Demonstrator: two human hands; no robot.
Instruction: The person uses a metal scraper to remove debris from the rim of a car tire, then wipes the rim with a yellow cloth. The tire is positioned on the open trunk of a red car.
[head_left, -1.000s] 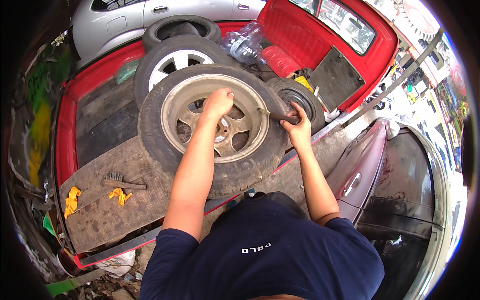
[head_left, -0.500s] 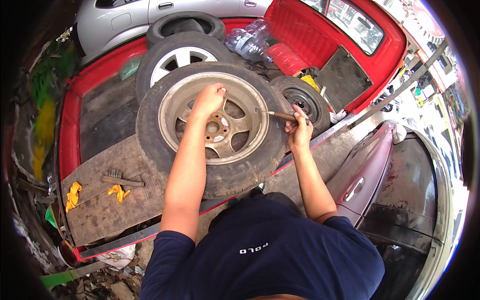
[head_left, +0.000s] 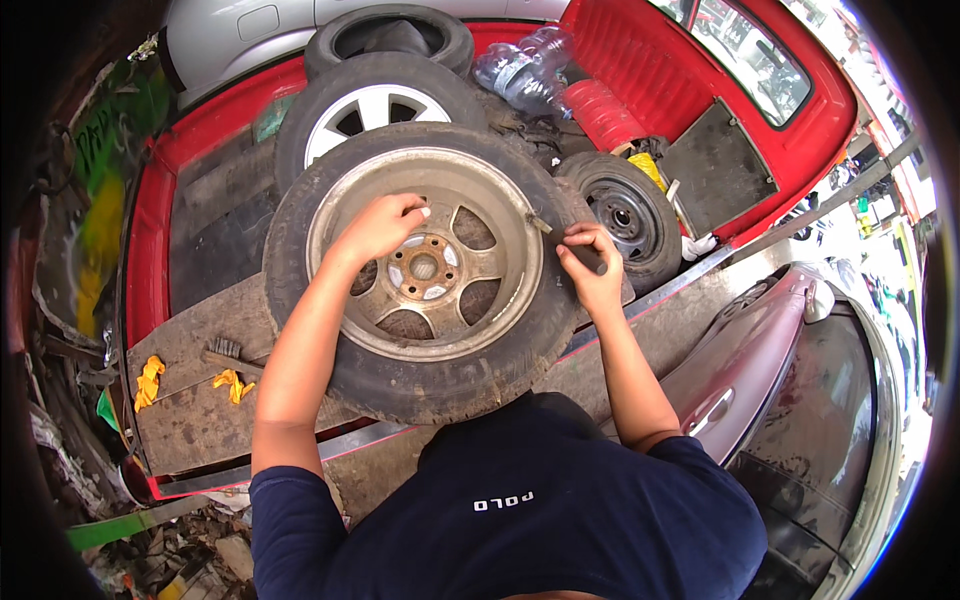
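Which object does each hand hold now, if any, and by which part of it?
The right hand holds a tool by its dark handle; whether the left hand holds anything cannot be told.

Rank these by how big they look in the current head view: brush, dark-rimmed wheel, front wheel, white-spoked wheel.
1. Front wheel
2. White-spoked wheel, partly hidden behind it
3. Dark-rimmed wheel
4. Brush
Apparent size only: the top two's true order is unsure, as nearness enlarges the first.

The left arm [head_left: 305,365] hides one end of the brush [head_left: 226,350]; right fingers [head_left: 590,231] partly cover the tool [head_left: 540,224]; beyond the bed [head_left: 148,255], a car [head_left: 235,40] is cut off.
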